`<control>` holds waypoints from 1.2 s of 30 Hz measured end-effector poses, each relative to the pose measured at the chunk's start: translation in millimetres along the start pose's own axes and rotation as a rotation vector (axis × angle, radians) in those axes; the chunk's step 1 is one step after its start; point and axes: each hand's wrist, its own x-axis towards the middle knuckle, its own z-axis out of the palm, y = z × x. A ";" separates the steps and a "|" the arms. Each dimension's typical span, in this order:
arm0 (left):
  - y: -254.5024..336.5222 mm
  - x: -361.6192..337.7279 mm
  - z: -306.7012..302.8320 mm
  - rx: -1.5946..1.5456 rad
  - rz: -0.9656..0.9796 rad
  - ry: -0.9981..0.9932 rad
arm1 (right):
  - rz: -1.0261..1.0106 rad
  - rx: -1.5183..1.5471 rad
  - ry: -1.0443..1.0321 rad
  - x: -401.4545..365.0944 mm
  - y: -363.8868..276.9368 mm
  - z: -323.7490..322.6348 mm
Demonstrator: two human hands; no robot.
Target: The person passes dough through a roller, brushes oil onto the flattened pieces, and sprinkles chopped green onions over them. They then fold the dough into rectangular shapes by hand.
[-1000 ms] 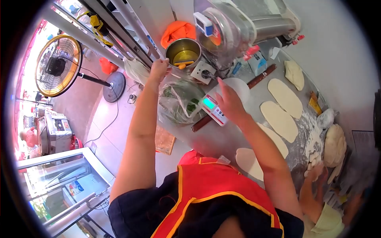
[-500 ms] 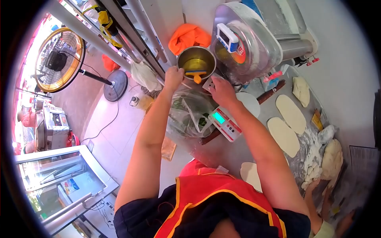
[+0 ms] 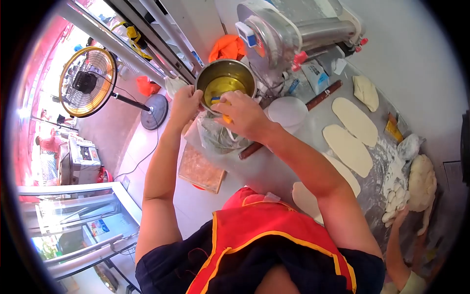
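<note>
A metal pot [image 3: 250,78] with yellow liquid, which looks like oil, stands at upper centre. My left hand [image 3: 187,104] is closed on the left side of its rim. At the near rim, my right hand [image 3: 240,112] is closed around the orange handle [image 3: 226,118] of a brush-like tool. The tool's blue-and-orange head [image 3: 215,100] lies at the pot's edge, partly covered by my fingers. Below my hands is a clear plastic bag [image 3: 220,137] with green leaves inside. A white round plate [image 3: 289,111] lies right of my right wrist.
Flattened dough pieces [image 3: 347,149] and a dough lump [image 3: 421,183] lie on the floured table at right, where another person's hand [image 3: 399,218] touches small dough pieces. A metal machine [image 3: 279,39] stands behind the pot. A floor fan [image 3: 88,82] and a wooden board [image 3: 201,167] are at left.
My right hand has moved left from a pale object beside the pot onto the tool's handle. My left hand stays at the rim. The red-and-white scale is no longer visible. The view has shifted.
</note>
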 end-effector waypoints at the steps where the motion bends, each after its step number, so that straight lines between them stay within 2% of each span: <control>1: 2.2 -8.2 1.7 -0.029 0.014 -0.024 | 0.004 0.032 0.067 -5.2 -3.4 0.0; 5: 19.2 -44.1 22.4 -0.104 0.011 -0.156 | 0.076 0.117 0.148 -30.3 -8.5 -55.5; 8: 23.2 -63.4 59.0 -0.168 0.045 -0.256 | 0.191 -0.025 -0.032 -59.5 -2.1 -94.8; 11: 35.5 -81.1 101.8 -0.166 0.062 -0.319 | 0.376 0.019 -0.163 -96.0 2.5 -124.0; 14: 24.6 -78.5 147.5 -0.067 0.161 -0.369 | 0.587 0.203 -0.037 -133.8 -19.5 -166.0; 15: 42.3 -87.4 155.6 -0.122 0.097 -0.415 | 0.538 0.112 0.012 -145.9 -24.4 -176.7; 18: 81.9 -100.4 174.9 0.040 0.144 -0.482 | 0.377 -0.118 0.112 -175.9 -36.0 -195.2; 19: 90.3 -105.0 182.8 -0.025 0.061 -0.508 | 0.320 -0.168 0.123 -185.2 -37.2 -195.8; 22: 87.0 -104.4 210.3 -0.025 0.212 -0.512 | 0.246 -0.240 0.167 -207.2 -32.6 -186.8; 24: 89.8 -104.6 220.7 0.012 0.245 -0.525 | 0.220 -0.281 0.200 -218.5 -23.0 -178.9; 28: 93.7 -106.9 231.8 0.090 0.357 -0.523 | 0.313 -0.391 0.139 -235.3 -7.7 -174.4; 34: 90.3 -99.1 246.7 0.113 0.411 -0.527 | 0.334 -0.492 0.228 -248.1 6.6 -157.1; 36: 90.3 -93.6 251.4 0.100 0.381 -0.541 | 0.417 -0.368 0.414 -253.6 16.7 -153.9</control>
